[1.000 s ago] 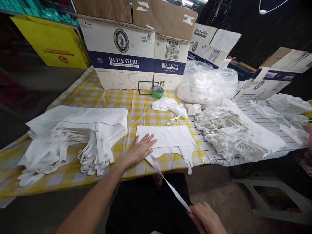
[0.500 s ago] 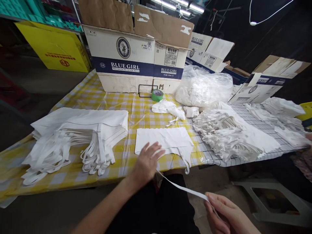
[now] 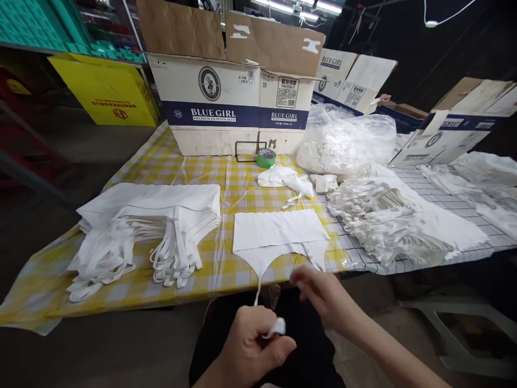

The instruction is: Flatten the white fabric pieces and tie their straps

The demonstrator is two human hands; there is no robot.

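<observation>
A flat white cloth piece [image 3: 278, 231] with two long straps lies at the near edge of the yellow checked table [image 3: 238, 183]. One strap [image 3: 258, 283] hangs off the edge into my left hand [image 3: 252, 347], which is closed on the bunched strap end below the table edge. My right hand [image 3: 323, 296] hovers blurred just right of it, fingers apart, near the cloth's other strap [image 3: 319, 261]; nothing shows in it.
A stack of finished white cloth pieces [image 3: 149, 226] lies at the left, a heap of others [image 3: 396, 221] at the right. Behind stand Blue Girl cartons [image 3: 230, 108], a green tape roll [image 3: 265, 158], a clear bag of white goods [image 3: 347, 140] and small white scraps [image 3: 286, 178].
My left hand left the cloth and came down to take the strap end. My right hand let go of the strap and moved up toward the table edge.
</observation>
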